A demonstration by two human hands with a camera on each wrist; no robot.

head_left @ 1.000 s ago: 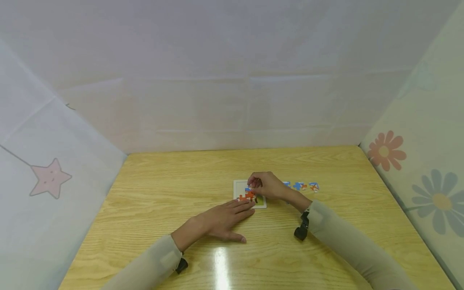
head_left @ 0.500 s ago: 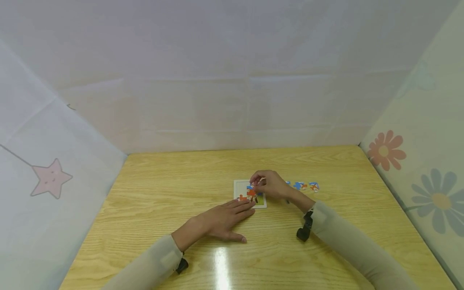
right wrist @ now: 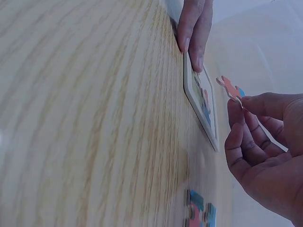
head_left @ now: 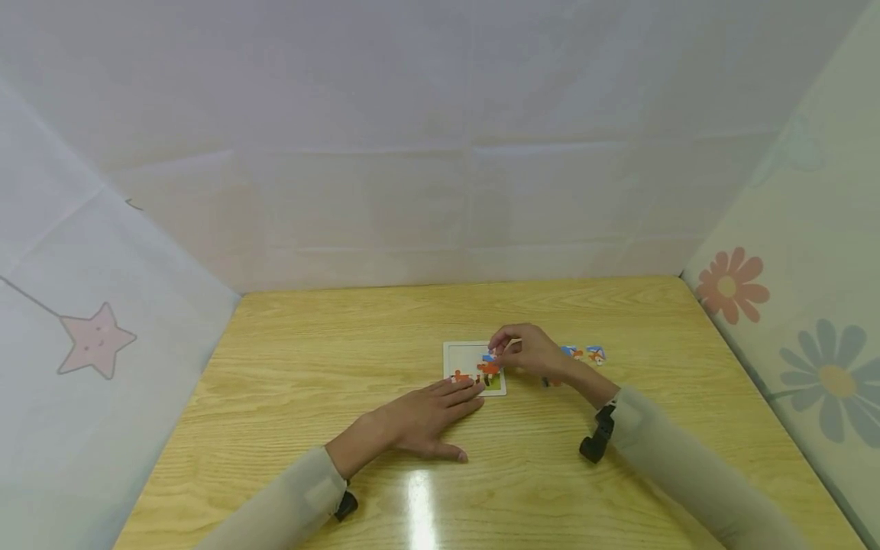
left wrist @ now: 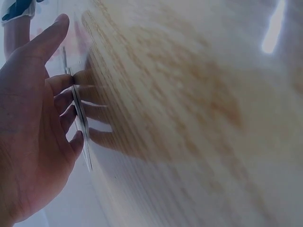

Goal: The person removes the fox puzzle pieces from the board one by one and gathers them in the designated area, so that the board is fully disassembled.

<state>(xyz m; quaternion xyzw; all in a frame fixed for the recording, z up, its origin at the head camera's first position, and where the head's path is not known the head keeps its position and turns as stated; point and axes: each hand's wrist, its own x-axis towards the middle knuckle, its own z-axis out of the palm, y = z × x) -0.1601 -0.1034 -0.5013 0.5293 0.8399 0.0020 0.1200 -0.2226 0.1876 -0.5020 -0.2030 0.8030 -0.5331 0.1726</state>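
My left hand (head_left: pixel 425 418) lies with fingers straight over the lower left corner of a white-framed jigsaw board (head_left: pixel 445 357). Its fingertips press on the board, as the left wrist view also shows. Between thumb and forefinger, my right hand (head_left: pixel 532 353) pinches an orange and blue puzzle piece (right wrist: pixel 230 86). That piece is held tilted, raised over the right side of the board in the right wrist view. Some orange and green picture shows in the board's lower part, partly covered by my left fingers; its upper left is bare white.
Several loose puzzle pieces (head_left: pixel 595 354) lie on the wooden table (head_left: pixel 330 344) right of the board, some behind my right hand. Pale cloth walls stand behind and at both sides. A black wrist camera (head_left: pixel 596 437) hangs at my right sleeve.
My right hand has drawn a little to the right, carrying the pinched puzzle piece from the board's middle toward its right edge. The left hand stays where it was.
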